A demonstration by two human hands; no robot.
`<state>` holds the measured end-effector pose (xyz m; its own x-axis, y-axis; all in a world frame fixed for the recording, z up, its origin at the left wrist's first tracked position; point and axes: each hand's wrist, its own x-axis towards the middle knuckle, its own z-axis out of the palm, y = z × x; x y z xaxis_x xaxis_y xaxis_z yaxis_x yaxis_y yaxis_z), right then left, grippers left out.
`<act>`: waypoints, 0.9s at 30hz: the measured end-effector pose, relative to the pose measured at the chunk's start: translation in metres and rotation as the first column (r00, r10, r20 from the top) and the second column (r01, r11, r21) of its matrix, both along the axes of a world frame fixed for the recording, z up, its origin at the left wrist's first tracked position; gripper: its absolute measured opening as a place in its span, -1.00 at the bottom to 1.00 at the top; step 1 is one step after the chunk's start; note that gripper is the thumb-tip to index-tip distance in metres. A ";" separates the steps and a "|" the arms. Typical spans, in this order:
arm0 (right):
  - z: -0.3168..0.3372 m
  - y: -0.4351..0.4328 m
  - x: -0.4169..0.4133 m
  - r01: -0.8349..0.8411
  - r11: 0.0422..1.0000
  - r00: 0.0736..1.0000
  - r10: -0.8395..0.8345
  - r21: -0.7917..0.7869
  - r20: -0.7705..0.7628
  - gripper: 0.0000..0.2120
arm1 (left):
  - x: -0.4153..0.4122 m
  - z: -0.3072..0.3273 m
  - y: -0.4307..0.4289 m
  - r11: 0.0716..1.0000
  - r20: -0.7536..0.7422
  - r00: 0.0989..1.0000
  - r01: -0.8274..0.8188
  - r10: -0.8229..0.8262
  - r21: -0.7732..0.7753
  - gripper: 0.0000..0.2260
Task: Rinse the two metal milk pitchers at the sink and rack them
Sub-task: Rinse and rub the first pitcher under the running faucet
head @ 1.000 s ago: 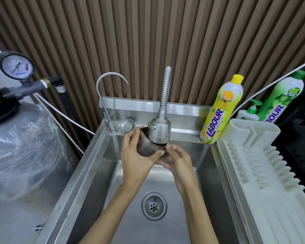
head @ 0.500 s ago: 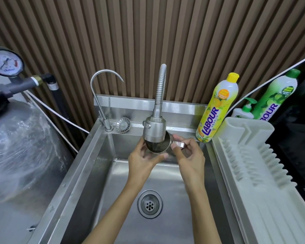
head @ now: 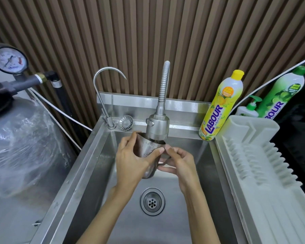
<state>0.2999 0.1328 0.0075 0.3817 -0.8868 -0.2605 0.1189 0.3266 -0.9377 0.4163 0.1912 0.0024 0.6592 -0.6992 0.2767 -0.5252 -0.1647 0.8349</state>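
- Under the spray head (head: 158, 127), over the sink (head: 95, 173), your pitcher (head: 149, 148) now sits lower, with more of its side showing, than half a second ago.
- Your left hand (head: 130, 162) wraps its body; your right hand (head: 179, 163) pinches the handle.
- Rinsing this first one isn't finished, I judge (no water flow is visible); the rack (head: 253, 155) waits beside the sink, and no second pitcher is in view.

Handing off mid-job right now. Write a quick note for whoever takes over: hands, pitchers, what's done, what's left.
Left hand grips the milk pitcher by its body; right hand holds its handle.
The pitcher is above the sink, with its mouth right under the spray faucet head. The second pitcher is not in view.
Done: no pitcher is on the dish rack yet.
Left: finish rinsing, rack it, then do the second pitcher.
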 end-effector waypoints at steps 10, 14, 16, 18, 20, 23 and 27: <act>0.031 0.008 -0.020 0.124 0.871 0.869 -0.326 -0.475 -0.372 -0.74 | -0.010 0.000 -0.007 0.945 -0.525 0.787 0.295 -0.323 -0.138 -0.59; 0.023 0.004 -0.015 0.189 0.903 0.970 -0.232 -0.385 -0.068 -0.76 | -0.011 0.003 -0.020 0.917 -0.546 0.741 0.259 -0.390 -0.304 -0.42; 0.013 -0.001 -0.008 0.170 0.937 0.985 -0.159 -0.304 0.060 -0.79 | -0.006 0.003 -0.023 0.914 -0.492 0.785 0.228 -0.376 -0.334 -0.34; -0.001 -0.005 -0.001 0.141 0.972 0.973 -0.100 -0.189 0.210 -0.81 | -0.002 0.006 -0.022 0.934 -0.371 0.877 0.199 -0.305 -0.297 -0.27; -0.013 -0.003 0.006 0.090 0.994 0.930 -0.061 -0.063 0.362 -0.82 | 0.001 0.012 -0.017 0.954 -0.221 0.943 0.198 -0.248 -0.226 -0.24; -0.023 0.002 0.008 0.031 0.999 0.931 -0.027 -0.006 0.364 -0.81 | 0.005 0.018 -0.009 0.974 -0.083 0.978 0.181 -0.193 -0.140 -0.18; -0.008 0.005 0.003 0.010 1.000 0.977 -0.006 -0.020 0.212 -0.83 | 0.005 0.023 -0.001 0.996 -0.003 0.996 0.087 -0.087 -0.035 -0.12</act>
<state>0.3029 0.1378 -0.0003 0.4190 -0.8946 -0.1556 0.3184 0.3052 -0.8975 0.4214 0.1900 0.0252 0.5975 -0.7439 0.2992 -0.5325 -0.0891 0.8417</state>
